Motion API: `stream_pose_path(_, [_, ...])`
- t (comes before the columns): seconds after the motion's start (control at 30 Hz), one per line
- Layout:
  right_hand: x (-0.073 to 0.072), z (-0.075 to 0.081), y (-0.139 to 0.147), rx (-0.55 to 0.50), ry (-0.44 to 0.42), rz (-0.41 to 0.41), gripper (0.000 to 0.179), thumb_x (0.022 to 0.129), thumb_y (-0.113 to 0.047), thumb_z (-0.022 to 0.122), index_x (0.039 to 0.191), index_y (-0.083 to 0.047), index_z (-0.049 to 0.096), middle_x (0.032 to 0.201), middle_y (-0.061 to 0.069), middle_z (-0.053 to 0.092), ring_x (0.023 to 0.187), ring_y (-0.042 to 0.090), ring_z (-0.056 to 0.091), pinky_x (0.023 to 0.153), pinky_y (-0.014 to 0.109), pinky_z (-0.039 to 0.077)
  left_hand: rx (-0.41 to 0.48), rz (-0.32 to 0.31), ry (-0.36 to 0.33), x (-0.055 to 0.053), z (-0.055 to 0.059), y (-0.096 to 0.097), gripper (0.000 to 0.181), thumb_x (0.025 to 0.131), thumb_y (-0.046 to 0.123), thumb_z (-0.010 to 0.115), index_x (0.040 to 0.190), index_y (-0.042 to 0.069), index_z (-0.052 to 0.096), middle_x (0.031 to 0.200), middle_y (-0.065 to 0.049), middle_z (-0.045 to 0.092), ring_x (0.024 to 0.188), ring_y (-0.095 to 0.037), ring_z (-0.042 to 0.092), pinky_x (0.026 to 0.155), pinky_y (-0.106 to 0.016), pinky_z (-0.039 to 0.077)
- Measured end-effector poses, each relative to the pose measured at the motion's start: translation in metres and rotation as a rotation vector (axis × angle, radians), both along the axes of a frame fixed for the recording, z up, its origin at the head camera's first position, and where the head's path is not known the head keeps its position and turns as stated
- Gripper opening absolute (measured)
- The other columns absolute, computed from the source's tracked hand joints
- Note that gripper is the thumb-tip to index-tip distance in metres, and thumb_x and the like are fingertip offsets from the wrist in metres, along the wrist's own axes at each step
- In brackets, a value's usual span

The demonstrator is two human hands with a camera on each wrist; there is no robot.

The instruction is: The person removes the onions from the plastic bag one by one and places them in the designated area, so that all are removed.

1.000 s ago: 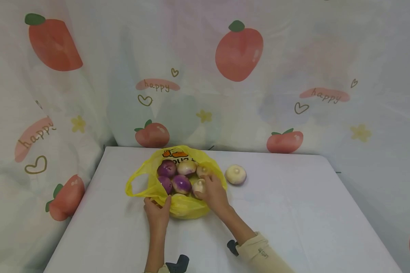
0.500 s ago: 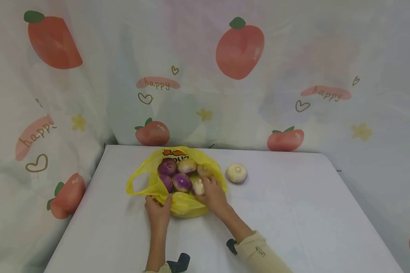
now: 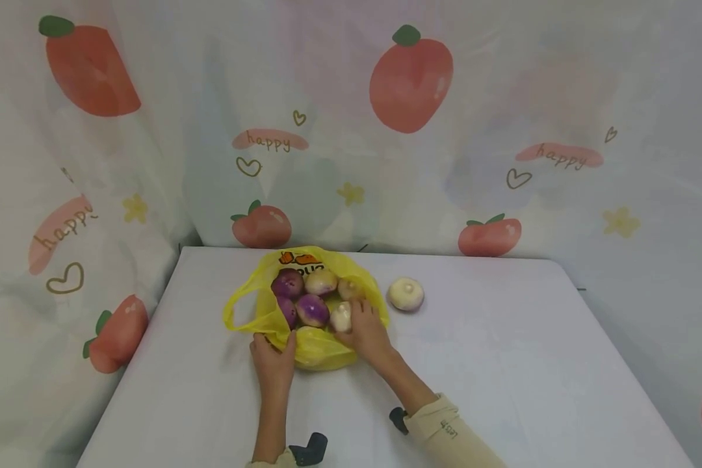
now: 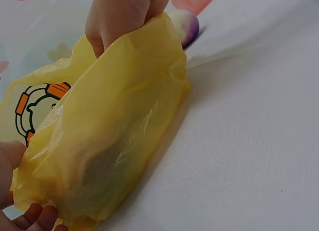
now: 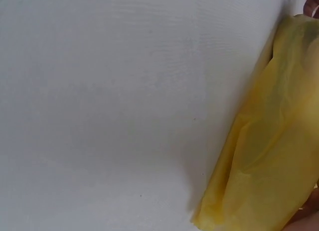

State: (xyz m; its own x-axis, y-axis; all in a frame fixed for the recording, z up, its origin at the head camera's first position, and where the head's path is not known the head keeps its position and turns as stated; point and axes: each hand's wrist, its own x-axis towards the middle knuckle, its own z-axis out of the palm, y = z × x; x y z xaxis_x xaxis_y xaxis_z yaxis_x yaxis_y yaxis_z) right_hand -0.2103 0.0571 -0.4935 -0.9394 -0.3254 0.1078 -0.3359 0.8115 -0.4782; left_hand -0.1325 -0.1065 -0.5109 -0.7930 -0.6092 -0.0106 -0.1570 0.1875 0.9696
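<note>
Your head camera looks forward and down from farthest off, taking in the table (image 3: 503, 364) and backdrop (image 3: 351, 97). Your left wrist camera sits close, tilted, looking across the bag (image 4: 114, 121) toward the backdrop. Your right wrist camera, also close, faces mostly table, catching the bag at its right edge. All three share the bag.

Left bare hand (image 3: 273, 356): thumb (image 3: 292, 342) parted from curled fingers; left forearm (image 3: 273, 406), bare, pointing to 12 o'clock. Right bare hand (image 3: 367, 335): fingers bent; right forearm (image 3: 408, 383), bare, pointing between 10 and 11 o'clock from cream, dark-lettered cloth sleeve (image 3: 459, 442).
</note>
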Motion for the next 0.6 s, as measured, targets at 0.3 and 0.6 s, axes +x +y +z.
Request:
stream_pose_path(0.3, [0.0,0.005,0.005,-0.054,0.02,0.057,0.077,0.074,-0.027,0.081,0.132,0.003,0.041,0.125,0.024,0.045,0.112,0.036,0.045,0.092,0.044,0.042,-0.029,0.017,0.02,-0.002,-0.004,-0.001,0.05,0.086,0.016,0.069,0.122,-0.004,0.041,0.109,-0.021,0.044,0.103,-0.034,0.045,0.091,-0.047,0.037])
stream_pose_path(0.6, [-0.002,0.015,0.013,-0.207,0.049,0.082,0.072,0.076,-0.022,0.079,0.131,0.005,0.042,0.122,0.024,0.046,0.112,0.035,0.046,0.093,0.046,0.04,0.001,0.009,0.062,-0.001,-0.009,-0.003,0.047,0.085,0.011,0.069,0.122,-0.004,0.043,0.11,-0.021,0.047,0.106,-0.033,0.046,0.093,-0.047,0.037])
